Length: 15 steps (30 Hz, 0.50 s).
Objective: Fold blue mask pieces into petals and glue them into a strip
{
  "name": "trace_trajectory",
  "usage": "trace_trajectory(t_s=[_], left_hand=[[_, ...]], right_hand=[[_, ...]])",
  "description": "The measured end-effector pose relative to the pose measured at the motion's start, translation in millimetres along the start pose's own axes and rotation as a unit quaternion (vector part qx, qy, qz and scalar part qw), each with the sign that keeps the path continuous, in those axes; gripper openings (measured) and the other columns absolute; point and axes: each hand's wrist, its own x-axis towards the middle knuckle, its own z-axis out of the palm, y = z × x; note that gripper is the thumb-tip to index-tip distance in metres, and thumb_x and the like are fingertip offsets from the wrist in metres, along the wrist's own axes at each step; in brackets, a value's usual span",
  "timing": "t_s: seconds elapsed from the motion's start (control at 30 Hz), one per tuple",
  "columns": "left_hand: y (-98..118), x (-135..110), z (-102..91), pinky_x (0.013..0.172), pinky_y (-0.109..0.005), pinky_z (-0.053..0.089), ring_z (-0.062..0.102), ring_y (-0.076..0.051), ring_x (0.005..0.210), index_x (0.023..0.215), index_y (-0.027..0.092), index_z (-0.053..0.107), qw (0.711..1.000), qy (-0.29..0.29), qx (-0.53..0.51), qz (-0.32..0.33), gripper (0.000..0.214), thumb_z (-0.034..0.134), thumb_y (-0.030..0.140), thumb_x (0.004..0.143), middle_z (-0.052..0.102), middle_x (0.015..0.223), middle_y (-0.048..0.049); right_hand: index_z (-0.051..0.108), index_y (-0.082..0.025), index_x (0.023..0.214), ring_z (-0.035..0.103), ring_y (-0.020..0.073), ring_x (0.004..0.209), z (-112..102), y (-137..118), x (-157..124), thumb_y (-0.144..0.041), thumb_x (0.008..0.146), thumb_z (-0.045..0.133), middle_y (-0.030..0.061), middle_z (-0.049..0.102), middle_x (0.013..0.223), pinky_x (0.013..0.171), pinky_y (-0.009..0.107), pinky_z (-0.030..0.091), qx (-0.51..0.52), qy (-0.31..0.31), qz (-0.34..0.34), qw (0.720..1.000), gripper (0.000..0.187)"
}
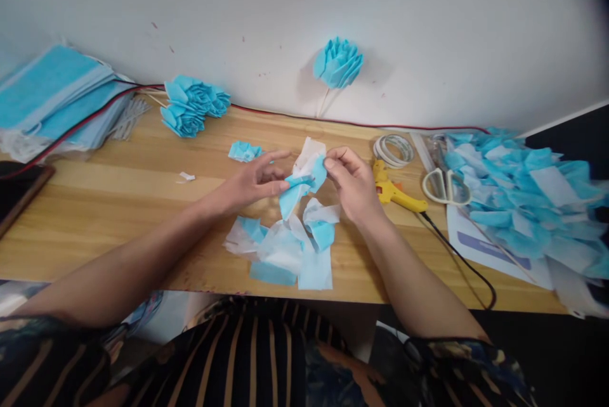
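Note:
Both hands meet over the middle of a wooden table (118, 204). My left hand (254, 182) pinches the lower blue end of a blue and white fabric strip (304, 179). My right hand (349, 182) pinches the same strip at its upper white end. The strip hangs twisted between them, just above a loose heap of cut blue and white fabric pieces (285, 251) near the table's front edge.
Finished blue fabric flowers (193, 106) lie at the back left; another blue flower (337, 63) leans on the wall. A stack of blue face masks (52, 96) lies far left. A yellow glue gun (394, 191), scissors (446, 186), tape rolls (394, 149) and a big scrap pile (523, 198) are on the right.

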Motion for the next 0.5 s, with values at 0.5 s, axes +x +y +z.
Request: trace_trajectory(t_s=[0.5], left_hand=[[7.6,-2.1,6.8,0.062,-0.023,0.041,0.054,-0.01,0.066,0.137,0.02,0.052,0.998,-0.007,0.057,0.012,0.066,0.076,0.018,0.076,0.057,0.073,0.0049]], right_hand=[[0.064,-0.024,0.084,0.054,0.0099,0.069,3.6,4.1,0.7,-0.038,0.085,0.073,-0.0049,0.058,0.074,0.07,0.024,0.049,0.01,0.054,-0.02,0.998,0.017]])
